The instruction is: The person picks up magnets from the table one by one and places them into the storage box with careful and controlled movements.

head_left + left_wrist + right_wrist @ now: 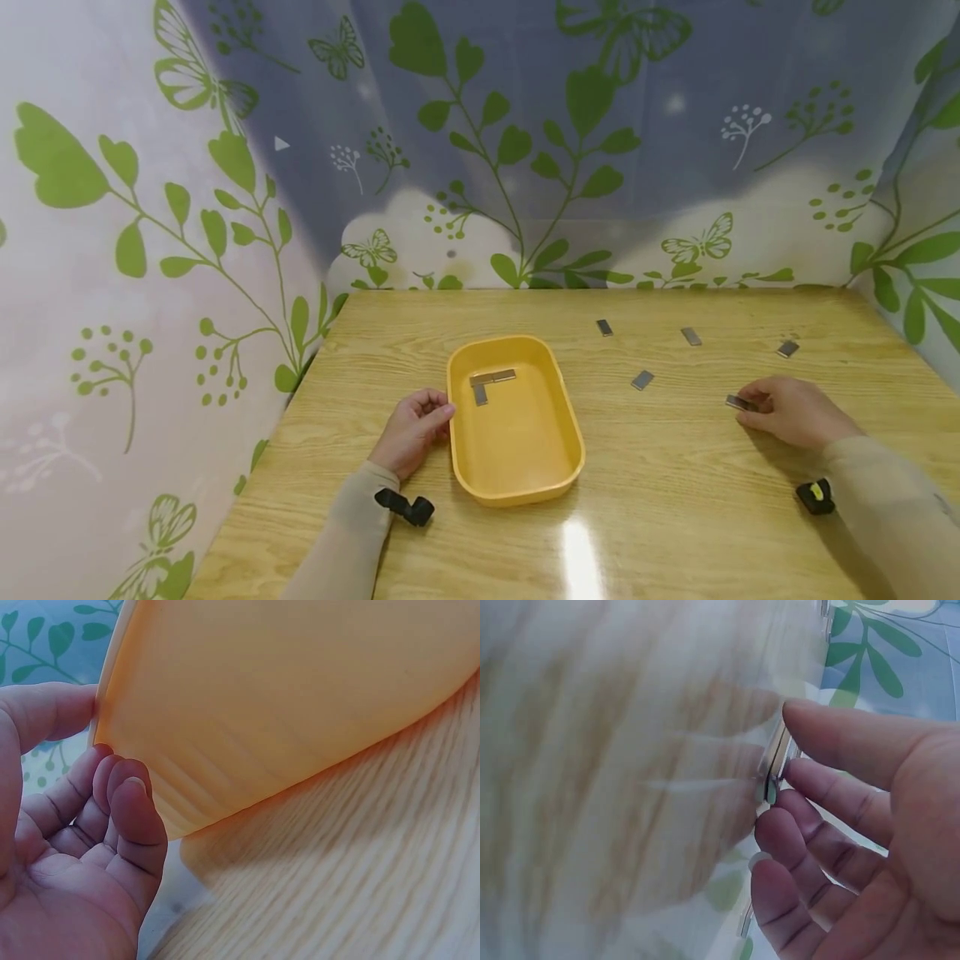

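A yellow rectangular tray with rounded corners stands on the wooden table. My left hand pinches its left rim, thumb at the edge and curled fingers against the outer wall, as the left wrist view shows. Inside the tray lie three small grey metallic rectangular pieces, close together near the far left. Over to the right, my right hand pinches another metallic piece between thumb and fingers, at or just above the tabletop. In the right wrist view this thin piece is seen edge-on.
Several similar loose pieces lie apart on the table right of the tray: one at the back, one nearer the tray, one beyond it and one at the far right. A patterned curtain borders the table's back and left.
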A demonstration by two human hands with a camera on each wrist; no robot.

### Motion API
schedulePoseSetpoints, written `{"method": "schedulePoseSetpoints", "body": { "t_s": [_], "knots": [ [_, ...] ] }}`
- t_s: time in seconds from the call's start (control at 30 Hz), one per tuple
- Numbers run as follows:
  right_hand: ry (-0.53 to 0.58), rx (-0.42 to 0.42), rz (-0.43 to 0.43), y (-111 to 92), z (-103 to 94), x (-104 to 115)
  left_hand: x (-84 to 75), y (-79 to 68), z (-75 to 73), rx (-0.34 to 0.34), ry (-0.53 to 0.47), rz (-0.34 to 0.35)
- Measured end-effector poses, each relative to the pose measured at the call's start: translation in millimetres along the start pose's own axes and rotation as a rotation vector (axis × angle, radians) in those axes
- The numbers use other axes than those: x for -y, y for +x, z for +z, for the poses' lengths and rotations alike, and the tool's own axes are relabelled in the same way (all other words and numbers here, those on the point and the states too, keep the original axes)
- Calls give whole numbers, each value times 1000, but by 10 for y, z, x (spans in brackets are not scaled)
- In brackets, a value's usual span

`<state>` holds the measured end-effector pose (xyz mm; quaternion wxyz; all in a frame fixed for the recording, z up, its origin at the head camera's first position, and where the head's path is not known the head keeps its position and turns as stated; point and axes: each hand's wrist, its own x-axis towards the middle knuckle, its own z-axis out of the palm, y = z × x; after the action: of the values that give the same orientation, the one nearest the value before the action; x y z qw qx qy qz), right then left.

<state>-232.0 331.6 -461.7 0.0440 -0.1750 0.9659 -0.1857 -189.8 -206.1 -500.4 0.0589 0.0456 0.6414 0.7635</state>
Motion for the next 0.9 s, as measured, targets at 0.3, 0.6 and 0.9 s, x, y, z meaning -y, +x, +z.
{"method": "schedulePoseSetpoints", "body": {
  "t_s": [0.3, 0.6, 0.9],
  "knots": [
    [-10, -28, -30, 54, 45, 97, -11, -11, 13, -6, -6, 0],
    [-36, -34, -44, 64, 68, 270, -13, -1, 10, -10, 1, 3],
    [-66, -26, -114, 44, 124, 518, -24, -8, 18, -3, 7, 6]
  ]
}}
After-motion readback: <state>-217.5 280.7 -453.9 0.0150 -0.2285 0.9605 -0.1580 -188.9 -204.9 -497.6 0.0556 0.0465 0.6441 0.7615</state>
